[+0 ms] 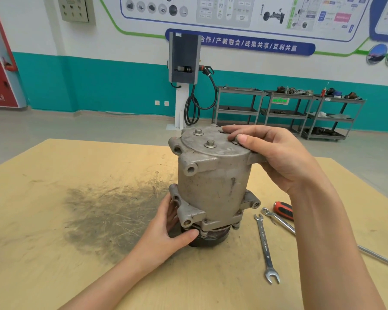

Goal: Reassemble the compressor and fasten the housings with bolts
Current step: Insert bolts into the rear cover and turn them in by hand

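My right hand (pixel 276 157) pinches a bolt (pixel 236 140) atop the upright compressor (pixel 213 184); my left hand (pixel 170 229) grips its base.

Bright even indoor light, soft shadows, sharp focus, wide-angle bend at edges.

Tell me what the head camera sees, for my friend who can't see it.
A grey compressor stands upright on a wooden table; the left hand holds its base, the right hand its top cover. Two wrenches lie to its right.
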